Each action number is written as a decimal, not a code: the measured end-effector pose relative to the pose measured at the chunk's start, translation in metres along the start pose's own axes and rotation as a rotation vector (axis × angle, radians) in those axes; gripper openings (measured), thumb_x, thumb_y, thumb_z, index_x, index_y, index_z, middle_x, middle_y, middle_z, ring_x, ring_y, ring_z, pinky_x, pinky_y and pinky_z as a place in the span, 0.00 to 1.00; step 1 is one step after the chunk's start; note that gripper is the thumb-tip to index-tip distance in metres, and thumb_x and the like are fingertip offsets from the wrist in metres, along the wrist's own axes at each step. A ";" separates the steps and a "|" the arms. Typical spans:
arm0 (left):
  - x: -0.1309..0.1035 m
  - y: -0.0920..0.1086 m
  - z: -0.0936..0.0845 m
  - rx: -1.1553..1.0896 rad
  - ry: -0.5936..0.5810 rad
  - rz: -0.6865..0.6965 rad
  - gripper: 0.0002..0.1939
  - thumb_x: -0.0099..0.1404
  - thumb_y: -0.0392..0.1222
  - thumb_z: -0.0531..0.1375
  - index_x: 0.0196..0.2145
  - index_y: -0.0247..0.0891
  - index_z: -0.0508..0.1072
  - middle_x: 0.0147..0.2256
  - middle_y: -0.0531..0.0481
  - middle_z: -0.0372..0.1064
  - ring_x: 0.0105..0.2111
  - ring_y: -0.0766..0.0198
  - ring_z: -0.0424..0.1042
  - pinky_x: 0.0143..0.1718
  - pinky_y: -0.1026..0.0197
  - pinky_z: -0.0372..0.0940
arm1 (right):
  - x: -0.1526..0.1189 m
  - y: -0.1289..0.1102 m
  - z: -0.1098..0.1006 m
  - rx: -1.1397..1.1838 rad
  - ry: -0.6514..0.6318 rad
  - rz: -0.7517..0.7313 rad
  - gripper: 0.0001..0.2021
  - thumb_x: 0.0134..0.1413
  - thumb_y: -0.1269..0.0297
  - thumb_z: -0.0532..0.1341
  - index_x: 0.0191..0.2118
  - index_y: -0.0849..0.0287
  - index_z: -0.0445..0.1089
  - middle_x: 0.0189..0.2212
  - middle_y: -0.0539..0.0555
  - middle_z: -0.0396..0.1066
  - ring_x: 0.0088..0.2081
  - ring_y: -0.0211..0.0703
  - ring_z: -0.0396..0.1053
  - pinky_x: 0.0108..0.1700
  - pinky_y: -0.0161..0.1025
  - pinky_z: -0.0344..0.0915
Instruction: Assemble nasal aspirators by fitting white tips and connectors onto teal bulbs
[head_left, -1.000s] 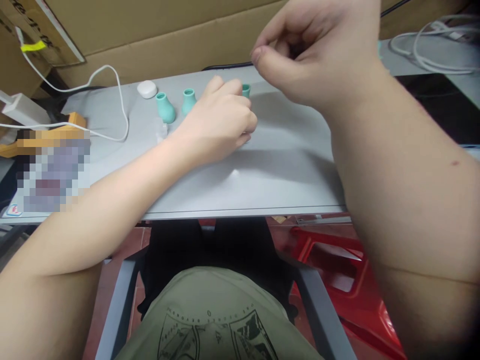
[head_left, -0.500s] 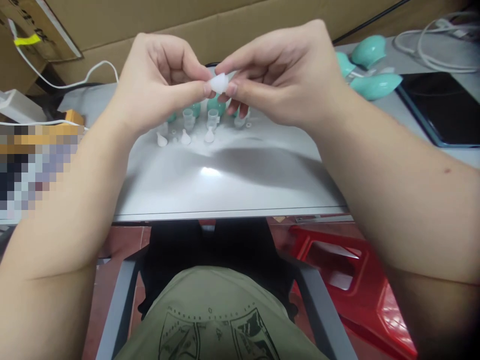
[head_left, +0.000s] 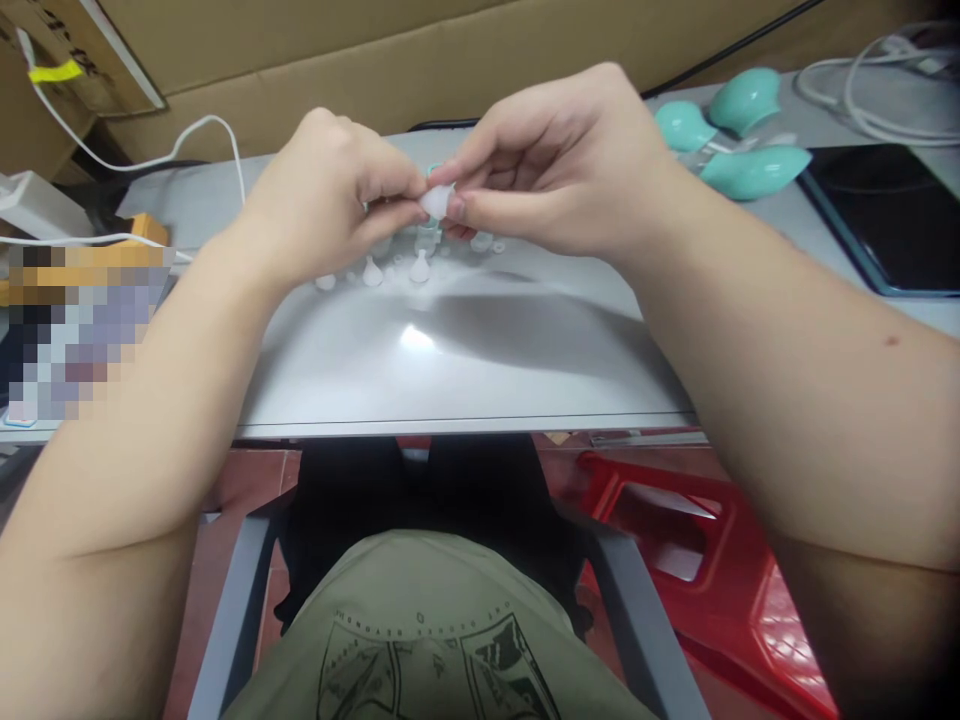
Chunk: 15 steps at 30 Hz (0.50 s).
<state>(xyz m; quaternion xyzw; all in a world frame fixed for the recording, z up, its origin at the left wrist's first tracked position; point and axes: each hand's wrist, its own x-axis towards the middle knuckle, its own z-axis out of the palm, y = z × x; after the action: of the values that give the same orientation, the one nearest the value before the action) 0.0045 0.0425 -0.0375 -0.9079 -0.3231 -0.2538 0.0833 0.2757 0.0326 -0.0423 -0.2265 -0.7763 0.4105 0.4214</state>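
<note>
A small white translucent piece (head_left: 436,202) is pinched between both hands above the table. My left hand (head_left: 352,195) grips its left side with thumb and fingertips. On its right side, the thumb and index finger of my right hand (head_left: 540,170) hold it. Below and behind the hands stand small clear plastic parts (head_left: 428,238), partly hidden. Nearer the front, white funnel-shaped pieces (head_left: 420,267) rest in a row, with tiny white bits beside them.
Teal rounded parts (head_left: 757,172) lie at the back right beside a dark tablet (head_left: 889,215) and coiled white cable (head_left: 862,110). A white power strip (head_left: 45,208) is at the left. Below the grey table (head_left: 465,400) stands a red stool (head_left: 720,560).
Both hands have come down slightly with the white piece between them. My left hand has turned, its knuckles lower, and now covers more of the parts behind it.
</note>
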 end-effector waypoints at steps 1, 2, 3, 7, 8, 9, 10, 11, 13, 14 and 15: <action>0.000 -0.001 0.001 0.018 0.003 -0.001 0.22 0.74 0.60 0.59 0.41 0.45 0.88 0.31 0.43 0.80 0.39 0.43 0.84 0.50 0.40 0.75 | 0.000 -0.001 0.000 0.000 0.008 0.002 0.12 0.64 0.80 0.78 0.41 0.53 0.89 0.32 0.42 0.84 0.33 0.27 0.83 0.36 0.20 0.79; -0.001 -0.002 0.001 0.038 0.007 -0.006 0.21 0.74 0.59 0.60 0.41 0.44 0.88 0.31 0.43 0.79 0.39 0.43 0.84 0.51 0.40 0.74 | 0.000 -0.002 0.001 0.000 0.019 0.009 0.12 0.65 0.80 0.77 0.40 0.53 0.89 0.32 0.42 0.84 0.32 0.28 0.83 0.35 0.21 0.79; -0.001 -0.001 0.002 0.057 0.010 -0.012 0.20 0.74 0.58 0.61 0.41 0.43 0.88 0.31 0.43 0.79 0.40 0.43 0.83 0.53 0.39 0.74 | 0.000 -0.004 0.002 0.000 0.029 0.022 0.11 0.66 0.80 0.77 0.39 0.54 0.88 0.31 0.42 0.83 0.32 0.28 0.83 0.35 0.21 0.79; 0.000 0.004 0.003 0.081 0.031 -0.002 0.16 0.72 0.54 0.64 0.41 0.42 0.89 0.31 0.43 0.80 0.41 0.42 0.84 0.55 0.37 0.75 | 0.001 -0.005 0.005 -0.005 0.063 0.021 0.15 0.65 0.84 0.74 0.36 0.54 0.86 0.28 0.42 0.81 0.30 0.28 0.82 0.33 0.20 0.78; 0.001 0.005 0.004 0.078 0.041 0.000 0.15 0.70 0.52 0.65 0.41 0.43 0.89 0.31 0.44 0.80 0.40 0.42 0.85 0.54 0.37 0.75 | 0.001 -0.004 0.006 -0.005 0.067 0.012 0.16 0.64 0.85 0.73 0.35 0.54 0.86 0.28 0.42 0.81 0.31 0.28 0.82 0.33 0.20 0.77; 0.001 0.006 0.004 0.077 0.047 -0.005 0.13 0.69 0.52 0.66 0.41 0.44 0.89 0.31 0.45 0.80 0.40 0.41 0.85 0.54 0.37 0.76 | 0.001 -0.002 0.007 0.000 0.073 0.003 0.16 0.64 0.86 0.72 0.35 0.54 0.86 0.28 0.42 0.81 0.31 0.28 0.82 0.33 0.19 0.77; 0.001 0.006 0.004 0.078 0.046 -0.015 0.12 0.69 0.51 0.66 0.40 0.45 0.89 0.31 0.45 0.80 0.40 0.42 0.85 0.54 0.37 0.76 | 0.001 -0.001 0.007 0.006 0.078 -0.006 0.17 0.63 0.87 0.71 0.35 0.55 0.85 0.28 0.42 0.81 0.30 0.28 0.81 0.33 0.19 0.76; 0.001 0.006 0.005 0.080 0.038 -0.027 0.11 0.69 0.51 0.67 0.40 0.45 0.88 0.31 0.46 0.80 0.40 0.42 0.85 0.55 0.37 0.76 | 0.001 0.001 0.008 0.014 0.082 -0.012 0.17 0.63 0.88 0.70 0.35 0.56 0.85 0.28 0.42 0.81 0.30 0.28 0.81 0.32 0.19 0.76; 0.001 0.005 0.006 0.083 0.017 -0.047 0.12 0.71 0.53 0.68 0.39 0.44 0.88 0.31 0.45 0.81 0.40 0.43 0.84 0.57 0.37 0.76 | 0.002 0.002 0.009 0.025 0.084 -0.020 0.17 0.62 0.89 0.68 0.34 0.57 0.83 0.28 0.43 0.80 0.30 0.28 0.80 0.31 0.19 0.75; 0.001 0.005 0.006 0.086 0.009 -0.053 0.12 0.71 0.53 0.68 0.39 0.44 0.87 0.32 0.45 0.82 0.40 0.43 0.84 0.57 0.37 0.76 | 0.002 0.002 0.009 0.024 0.084 -0.018 0.18 0.62 0.90 0.67 0.33 0.58 0.83 0.27 0.44 0.80 0.29 0.29 0.80 0.31 0.19 0.75; 0.001 0.004 0.006 0.088 0.005 -0.058 0.12 0.72 0.53 0.68 0.39 0.44 0.88 0.32 0.45 0.82 0.40 0.43 0.85 0.57 0.37 0.76 | 0.002 0.001 0.010 0.020 0.089 -0.009 0.18 0.62 0.90 0.67 0.33 0.57 0.82 0.27 0.44 0.80 0.29 0.29 0.80 0.31 0.19 0.75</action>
<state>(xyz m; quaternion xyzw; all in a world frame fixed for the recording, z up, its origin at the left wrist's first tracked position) 0.0103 0.0414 -0.0417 -0.8929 -0.3600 -0.2440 0.1168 0.2663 0.0302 -0.0449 -0.2367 -0.7537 0.4056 0.4597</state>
